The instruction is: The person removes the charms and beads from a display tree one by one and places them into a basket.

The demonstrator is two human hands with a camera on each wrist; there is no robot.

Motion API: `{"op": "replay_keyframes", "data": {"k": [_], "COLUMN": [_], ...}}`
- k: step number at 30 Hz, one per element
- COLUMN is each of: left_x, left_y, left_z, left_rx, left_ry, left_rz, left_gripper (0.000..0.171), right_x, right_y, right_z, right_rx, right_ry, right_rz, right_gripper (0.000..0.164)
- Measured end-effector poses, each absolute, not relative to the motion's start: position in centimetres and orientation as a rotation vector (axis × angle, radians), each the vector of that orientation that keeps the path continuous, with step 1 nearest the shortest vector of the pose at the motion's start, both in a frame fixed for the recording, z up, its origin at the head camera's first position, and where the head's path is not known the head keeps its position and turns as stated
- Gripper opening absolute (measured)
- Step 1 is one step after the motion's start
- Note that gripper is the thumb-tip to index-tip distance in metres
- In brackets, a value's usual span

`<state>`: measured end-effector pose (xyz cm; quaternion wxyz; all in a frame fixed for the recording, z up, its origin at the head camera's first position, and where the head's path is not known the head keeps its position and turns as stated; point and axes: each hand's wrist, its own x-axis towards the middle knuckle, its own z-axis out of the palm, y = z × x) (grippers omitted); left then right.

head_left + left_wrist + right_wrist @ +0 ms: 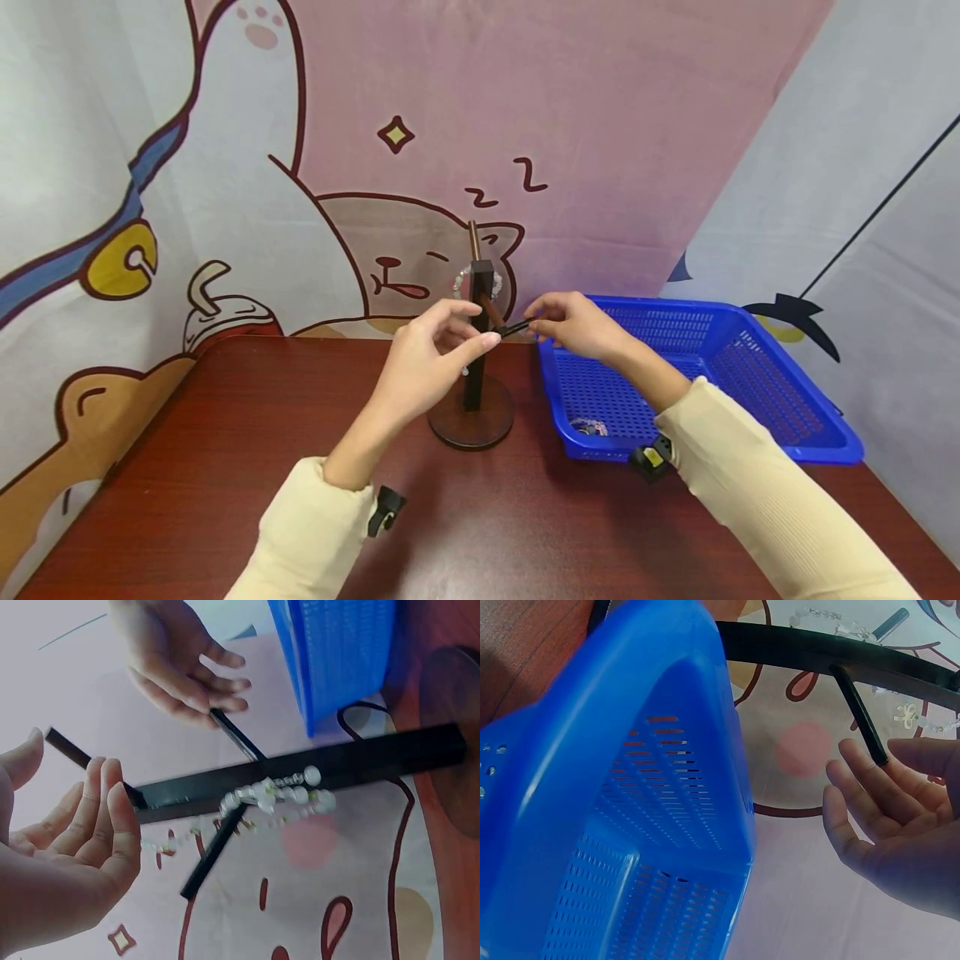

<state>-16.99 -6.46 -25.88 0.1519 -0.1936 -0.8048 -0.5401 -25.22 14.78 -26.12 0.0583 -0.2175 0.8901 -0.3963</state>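
A dark stand with a square post (476, 379) and round base (471, 414) rises from the table, with short pegs branching off it. Clear and white beaded bracelets (266, 796) hang around one lower peg (212, 859). My right hand (573, 323) pinches the free end of another black peg (861, 712) between thumb and finger. Beside the post's upper part is my left hand (431, 350), thumb and fingers apart and loosely curved. In the left wrist view a gap shows between that thumb and the fingers, near an upper peg (67, 750).
On the right stands a blue perforated basket (555, 392), its near left corner close to the stand. Small beaded pieces (590, 427) lie inside it. A reddish-brown table (225, 467) lies under everything, and a cartoon-printed cloth (600, 125) hangs behind.
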Motion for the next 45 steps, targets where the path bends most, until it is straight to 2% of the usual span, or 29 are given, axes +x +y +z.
{"op": "replay_keyframes", "data": {"k": [15, 45], "left_x": [-16.8, -16.7], "left_y": [-4.8, -5.1], "left_z": [-25.8, -25.6], "left_rx": [-0.569, -0.565], "left_ry": [-2.201, -2.154], "left_rz": [-1.505, -1.463], "left_gripper": [0.029, 0.025], "right_x": [-25.0, -24.4], "right_y": [15.0, 15.5], "right_z": [-26.1, -26.0], "right_rx": [-0.682, -0.71], "right_ry": [2.68, 2.637], "right_rz": [-1.211, -1.204], "right_gripper": [0.019, 0.015]}}
